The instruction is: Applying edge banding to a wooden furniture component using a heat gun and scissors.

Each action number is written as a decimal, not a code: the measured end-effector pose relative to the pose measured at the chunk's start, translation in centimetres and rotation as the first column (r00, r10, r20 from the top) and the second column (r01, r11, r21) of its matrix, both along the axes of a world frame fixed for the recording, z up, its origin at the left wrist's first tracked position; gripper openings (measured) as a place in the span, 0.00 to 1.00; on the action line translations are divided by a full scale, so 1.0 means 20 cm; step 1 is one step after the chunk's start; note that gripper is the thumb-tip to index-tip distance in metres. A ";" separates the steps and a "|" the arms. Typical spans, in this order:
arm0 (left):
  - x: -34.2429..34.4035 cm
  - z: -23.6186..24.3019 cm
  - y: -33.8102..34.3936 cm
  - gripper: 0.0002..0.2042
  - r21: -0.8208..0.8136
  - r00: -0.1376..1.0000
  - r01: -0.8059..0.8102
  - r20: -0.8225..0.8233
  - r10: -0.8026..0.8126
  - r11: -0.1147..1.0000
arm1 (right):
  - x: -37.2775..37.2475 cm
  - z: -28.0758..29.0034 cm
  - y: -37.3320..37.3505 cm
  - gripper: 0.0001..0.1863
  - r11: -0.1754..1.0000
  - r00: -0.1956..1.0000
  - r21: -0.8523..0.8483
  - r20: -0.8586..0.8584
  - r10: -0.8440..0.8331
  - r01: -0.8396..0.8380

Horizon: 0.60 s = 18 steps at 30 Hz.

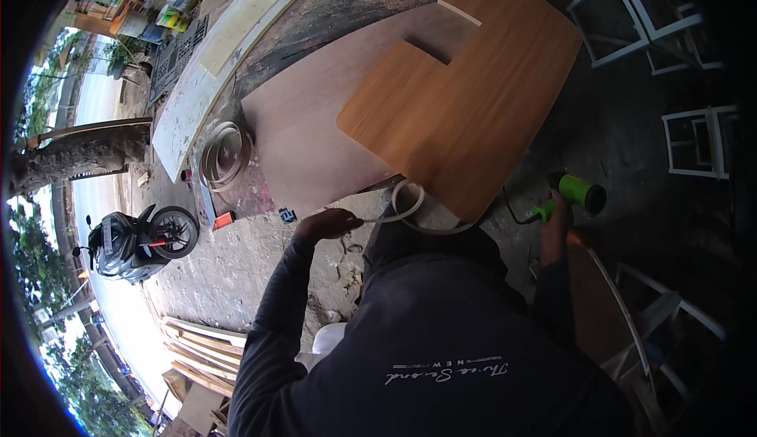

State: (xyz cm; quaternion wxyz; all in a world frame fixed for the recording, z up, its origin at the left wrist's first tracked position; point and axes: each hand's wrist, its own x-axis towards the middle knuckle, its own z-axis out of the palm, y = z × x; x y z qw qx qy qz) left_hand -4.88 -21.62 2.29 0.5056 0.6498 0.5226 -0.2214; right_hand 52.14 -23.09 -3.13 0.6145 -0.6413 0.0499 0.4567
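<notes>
My left hand (328,224), at the lower middle of the head view, is closed on the end of a pale edging strip (408,211), which loops beneath the lower edge of a brown wood-grain panel (473,122) with notches cut in it. My right hand (559,208), to the right of that panel, grips a green and black heat gun (582,193) with a dark cord running from it. The brown panel lies partly over a paler plywood sheet (303,122). A coil of edging (225,153) rests left of the sheet, near small blue pieces (287,215) and an orange tool (223,220).
A long pale board (185,122) and assorted containers (173,15) are at the upper left. A motorbike (138,244) stands to the left, with stacked timber (201,354) below it. White frames (694,141) stand at the right, and another curved-edged board (599,311) is below my right hand.
</notes>
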 end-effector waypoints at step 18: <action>-0.22 0.21 1.02 0.07 0.888 0.895 -0.248 0.363 -0.259 0.387 | -1.08 0.53 -0.30 0.22 0.978 0.989 0.183 0.085 -0.120 0.103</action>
